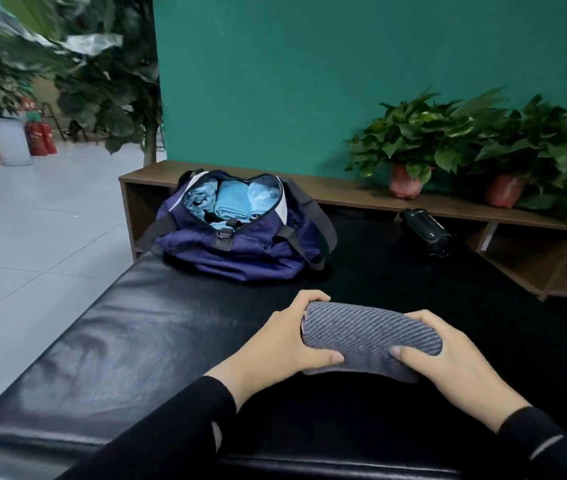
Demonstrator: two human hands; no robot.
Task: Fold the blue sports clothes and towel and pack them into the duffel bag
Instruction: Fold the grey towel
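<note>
A black padded counter (119,341) carries the open bag (240,244) at its far end, a dark bottle (427,232) well right of it, and the rolled towel (368,341) near the front.

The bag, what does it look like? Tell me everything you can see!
The bag is a navy blue duffel of soft, slumped cloth with white panels by its opening, dark straps and a buckle at the front. It is unzipped and gapes wide, showing light blue clothes rolled and packed side by side inside. It sits on the far end of the black padded bench, against a low wooden shelf. No hand touches it.
</note>
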